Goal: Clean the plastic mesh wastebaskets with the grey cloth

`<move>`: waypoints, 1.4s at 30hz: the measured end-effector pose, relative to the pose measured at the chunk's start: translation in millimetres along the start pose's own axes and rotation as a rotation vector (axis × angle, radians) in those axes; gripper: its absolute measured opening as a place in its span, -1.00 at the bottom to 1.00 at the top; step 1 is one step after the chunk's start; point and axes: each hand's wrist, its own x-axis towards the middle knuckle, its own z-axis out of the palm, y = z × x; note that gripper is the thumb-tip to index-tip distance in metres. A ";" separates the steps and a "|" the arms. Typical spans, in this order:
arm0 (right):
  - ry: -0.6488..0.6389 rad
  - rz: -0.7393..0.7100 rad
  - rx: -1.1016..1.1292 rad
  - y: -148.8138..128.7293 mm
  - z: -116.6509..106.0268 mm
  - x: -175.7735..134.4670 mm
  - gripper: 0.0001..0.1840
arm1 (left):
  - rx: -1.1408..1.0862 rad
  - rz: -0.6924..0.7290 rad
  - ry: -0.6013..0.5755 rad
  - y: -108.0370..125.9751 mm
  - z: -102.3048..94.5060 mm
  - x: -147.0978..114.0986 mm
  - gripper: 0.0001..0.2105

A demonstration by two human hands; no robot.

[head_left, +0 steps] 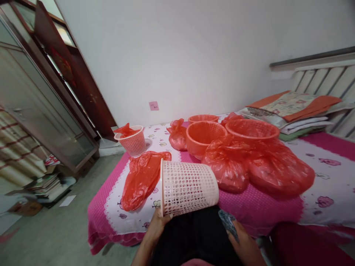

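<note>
1. Pale pink basket (190, 188) lies on its side across the near edge of the bed (104, 218), just above the person's lap. Mouth faces left, base right; on its side, its lattice wall is turned up toward the person, probably for easy reach.
2. Left hand (157, 223) is closed on the near end of the rim, thumb against the outer wall, remaining fingers partly hidden. The rim likely gives the firmest hold and checks any rolling.
3. Right hand (242, 240) is curled nearly closed around a crumpled grey-blue cloth (227, 221), or something similar; exact material cannot be told. It is near the basket's base, apart from it. Bunching probably keeps the cloth compact in the grip.
4. Flattened red bag (145, 177) lies left of the basket, close by the mouth.
5. Farther left, a second pale basket (135, 145) stands upright on its base, red plastic (126, 130) poking over its rim; upright, it presumably contains the plastic without tipping.
6. Right side: red basket (203, 138) and wider red basket (252, 129) stand mouth-up behind bulging red bags (226, 170). The crowding there seems to leave the near middle as working room.
</note>
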 end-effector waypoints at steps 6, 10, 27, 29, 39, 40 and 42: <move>-0.008 0.029 -0.065 -1.2 -8.8 -0.8 -0.62 | 0.043 0.006 0.023 -20.0 -4.7 12.2 -0.59; 0.006 0.009 -0.022 0.8 -8.7 -3.3 -0.67 | 0.066 0.008 0.004 -27.9 -10.3 17.9 -0.61; 0.238 0.442 0.525 -57.1 -78.4 68.5 -0.40 | 0.115 -0.007 -0.006 -42.9 -21.3 23.6 -0.62; 0.243 0.411 0.612 -74.5 -82.4 87.5 -0.38 | 0.117 -0.010 -0.010 -41.3 -20.7 22.6 -0.63; 0.247 -0.011 0.464 -139.3 -57.2 144.4 -0.49 | 0.082 -0.012 -0.006 -40.5 -20.8 19.3 -0.60; 0.248 -0.060 0.435 -143.0 -54.2 146.4 -0.50 | 0.089 -0.011 -0.008 -41.1 -21.2 19.5 -0.60; 0.235 -0.123 0.398 -149.7 -49.3 150.3 -0.51 | 0.099 0.001 -0.017 -41.9 -22.1 20.1 -0.60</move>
